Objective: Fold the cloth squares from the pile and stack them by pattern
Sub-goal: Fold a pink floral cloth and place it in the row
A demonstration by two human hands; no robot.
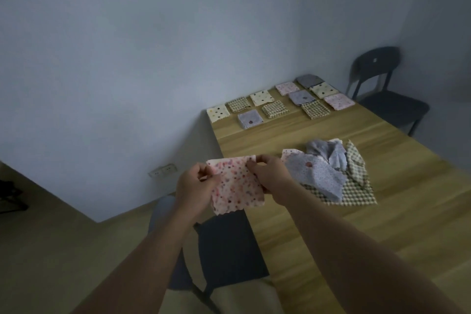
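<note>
A wall socket [163, 170] sits low on the wall at the left, just above the floor.

The left hand [193, 186] holds the left edge of the pink floral cloth [237, 186], its fingers [204, 173] curled and pinching the fabric. The cloth hangs in the air between both hands, off the near left corner of the table [331, 237] and above a dark chair [229, 250] pushed in at that side. It is not touching the table. Its lower edge is scalloped and hangs free.

The right hand [270, 178] grips the cloth's upper right part, with thumb and fingertips closed on the top edge near the corner.

Just right of that hand, the unfolded pile [328, 173] lies on the table. A lilac spotted cloth [318, 176] is on top, with crumpled grey fabric [323, 150] behind it and a checked cloth [356, 194] spread underneath.

At the far end of the table, folded squares [276, 109] lie in rows, apart from one another. The patterns are cream dotted, checked, lilac, pink and grey.

A second dark chair [382, 89] stands at the far right, beside the table's far corner.
</note>
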